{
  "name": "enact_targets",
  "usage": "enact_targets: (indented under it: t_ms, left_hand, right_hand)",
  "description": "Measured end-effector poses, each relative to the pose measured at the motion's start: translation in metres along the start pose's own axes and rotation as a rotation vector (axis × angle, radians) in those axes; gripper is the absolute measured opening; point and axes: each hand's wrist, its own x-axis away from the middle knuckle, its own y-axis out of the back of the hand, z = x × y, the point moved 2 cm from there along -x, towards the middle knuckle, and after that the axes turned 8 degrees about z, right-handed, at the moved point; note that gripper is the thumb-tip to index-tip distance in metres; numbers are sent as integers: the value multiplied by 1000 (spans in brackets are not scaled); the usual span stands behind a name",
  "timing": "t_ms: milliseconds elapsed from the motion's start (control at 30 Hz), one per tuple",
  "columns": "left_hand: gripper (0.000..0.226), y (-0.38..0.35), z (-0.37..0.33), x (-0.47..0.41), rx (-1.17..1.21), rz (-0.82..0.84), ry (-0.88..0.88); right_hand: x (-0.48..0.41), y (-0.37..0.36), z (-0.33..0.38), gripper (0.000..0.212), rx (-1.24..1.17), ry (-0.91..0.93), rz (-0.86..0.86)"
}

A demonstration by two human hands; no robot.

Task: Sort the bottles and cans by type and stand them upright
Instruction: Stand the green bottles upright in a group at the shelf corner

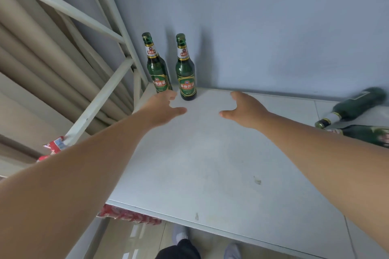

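dark green beer bottles with gold-trimmed red-and-white labels, pale grey-white table, bluish grey wall, white shelf frame, red patterned packaging, beige floor tiles

A white table fills the centre and runs toward 5 o'clock, with a small stain on it. A blue-grey wall rises at 12 to 2 o'clock. At 10 o'clock stands a white metal frame, with beige curtain behind it. Red packs lie under the table's edge at 7 o'clock, above glossy floor.
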Motion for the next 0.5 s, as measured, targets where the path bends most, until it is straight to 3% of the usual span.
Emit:
enact_targets:
  t_ms: [500]
  left_hand:
    - [75, -45, -54, 34, -70, 97, -198]
  right_hand:
    - [98, 20, -33, 87, -6, -100, -79]
